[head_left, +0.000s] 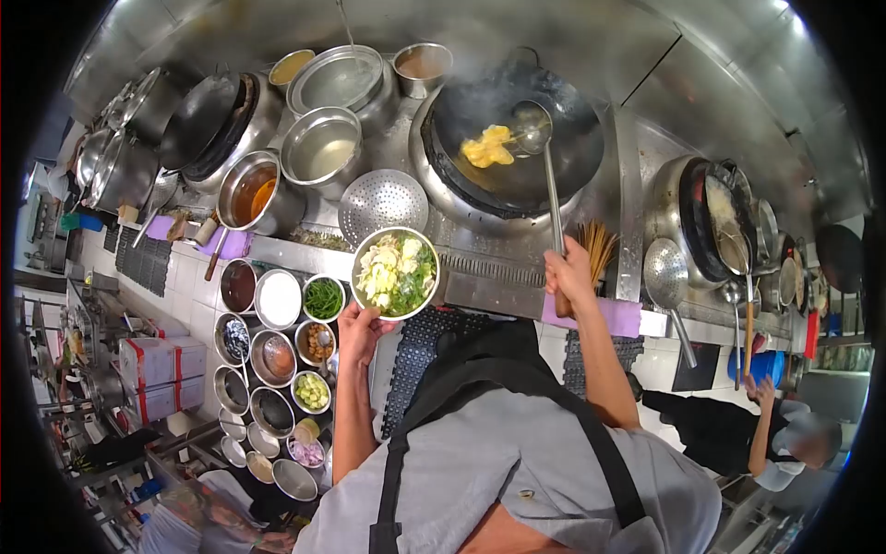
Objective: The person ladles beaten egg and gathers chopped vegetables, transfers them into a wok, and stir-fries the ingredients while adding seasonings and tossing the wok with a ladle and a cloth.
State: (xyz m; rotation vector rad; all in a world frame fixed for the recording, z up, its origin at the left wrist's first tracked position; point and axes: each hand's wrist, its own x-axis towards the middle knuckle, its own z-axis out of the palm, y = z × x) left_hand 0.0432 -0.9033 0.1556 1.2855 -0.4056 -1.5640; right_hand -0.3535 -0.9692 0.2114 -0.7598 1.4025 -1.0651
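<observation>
My left hand [362, 332] grips the rim of a metal bowl [437, 277] filled with chopped greens and pale yellow pieces [388, 272]. That bowl is held just in front of the stove, left of the wok. With my right hand [570, 275] I hold the handle of a long ladle [552, 189]. Its round head lies inside the large black wok [563, 92], touching or right beside a yellow clump that looks like egg [487, 147]. Thin steam rises from the wok.
A perforated strainer [383, 205] and metal pots [323, 157] stand left of the wok. Several ingredient bowls [278, 298] line my left. A bamboo brush [598, 249] lies by my right hand. Another wok [720, 217] stands right; a co-worker [738, 429] is near it.
</observation>
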